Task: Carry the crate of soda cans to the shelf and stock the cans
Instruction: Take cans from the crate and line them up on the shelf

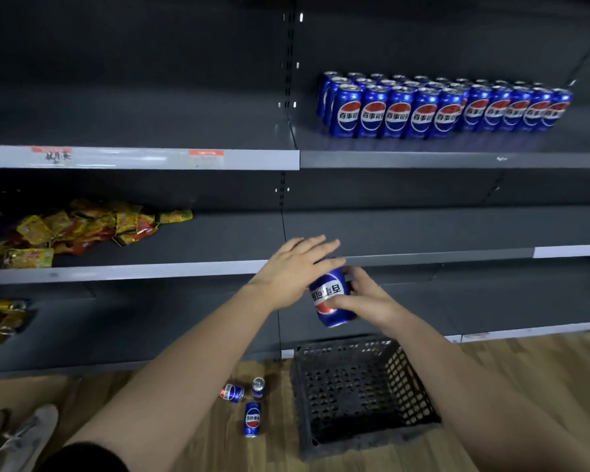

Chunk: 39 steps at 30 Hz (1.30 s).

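Observation:
A blue soda can (331,294) is held upside down in front of the lower shelves. My right hand (365,298) grips its right side, fingers curled round it. My left hand (297,267) lies over the can's upper left with straight fingers touching it. Below stands the black plastic crate (413,379) on the wooden floor; I see no cans inside it. Three more cans (252,419) lie and stand on the floor to the crate's left. Rows of several stocked cans (443,107) fill the upper right shelf (457,160).
Yellow and red snack packets (82,229) lie piled on the middle left shelf. More gold packets (0,321) sit on the lower left shelf. Pale shoes (24,434) show at the bottom left floor. The upper left shelf (143,158) carries price labels.

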{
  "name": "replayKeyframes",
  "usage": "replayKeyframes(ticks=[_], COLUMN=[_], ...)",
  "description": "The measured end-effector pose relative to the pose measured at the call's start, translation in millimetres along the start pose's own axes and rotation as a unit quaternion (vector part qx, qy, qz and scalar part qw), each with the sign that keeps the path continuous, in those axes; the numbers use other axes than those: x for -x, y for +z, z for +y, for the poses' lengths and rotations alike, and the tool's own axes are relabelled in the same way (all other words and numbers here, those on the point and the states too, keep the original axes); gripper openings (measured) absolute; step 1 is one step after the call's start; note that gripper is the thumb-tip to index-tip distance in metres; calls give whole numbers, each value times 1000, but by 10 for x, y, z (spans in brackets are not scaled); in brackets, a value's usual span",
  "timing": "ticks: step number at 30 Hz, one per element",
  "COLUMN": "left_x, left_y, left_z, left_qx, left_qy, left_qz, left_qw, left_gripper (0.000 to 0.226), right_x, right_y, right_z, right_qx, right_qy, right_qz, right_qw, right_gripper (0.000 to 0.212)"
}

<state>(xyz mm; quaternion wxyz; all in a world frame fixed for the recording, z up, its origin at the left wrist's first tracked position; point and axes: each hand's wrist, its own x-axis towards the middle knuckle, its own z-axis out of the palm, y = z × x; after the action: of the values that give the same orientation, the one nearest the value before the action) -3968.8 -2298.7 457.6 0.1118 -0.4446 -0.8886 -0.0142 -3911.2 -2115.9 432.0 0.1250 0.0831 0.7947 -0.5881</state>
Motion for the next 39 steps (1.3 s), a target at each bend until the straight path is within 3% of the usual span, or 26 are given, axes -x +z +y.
replayKeyframes(ticks=[3, 6, 8, 11, 14, 19, 23, 25, 30, 39], left_x=[-54, -28, -13, -22, -91, -241, -337, -390, -567, -1234], left_y=[-13, -4, -15, -60, -85, -22, 22, 6, -46, -231], left_z=[48, 80, 99, 176, 311, 572, 605, 536, 218, -205], left_qx=[-34, -1, 33, 77, 142, 197, 180, 169, 101, 30], left_qy=[28, -9, -56, -148, -227, -305, -283, -243, -136, -112], left_qz=[-24, 5, 29, 59, 103, 148, 126, 97, 37, 62], left_qw=[999, 1000, 997, 984, 958, 920, 934, 950, 985, 991], left_gripper=[70, 66, 67, 67, 67, 65, 74, 76, 90, 69], right_x=[52, 79, 98, 112, 135, 140, 83, 25, -156, -430], right_y=[-73, -163, -232, -316, -270, -75, -160, -254, -530, -1263], right_z=[-51, -46, -19, 101, 184, -66, -140, -142, -307, -657], right_qx=[26, 30, -63, -295, -355, -317, -257, -260, -261, -187], right_qy=[-13, -30, -50, -46, -45, -111, -129, -122, -130, -143], right_qz=[-59, -49, -6, 38, 11, 64, 141, 164, 193, 277], right_qw=[998, 998, 997, 954, 934, 940, 947, 944, 937, 932], right_gripper=[71, 79, 82, 97, 108, 70, 57, 65, 57, 69])
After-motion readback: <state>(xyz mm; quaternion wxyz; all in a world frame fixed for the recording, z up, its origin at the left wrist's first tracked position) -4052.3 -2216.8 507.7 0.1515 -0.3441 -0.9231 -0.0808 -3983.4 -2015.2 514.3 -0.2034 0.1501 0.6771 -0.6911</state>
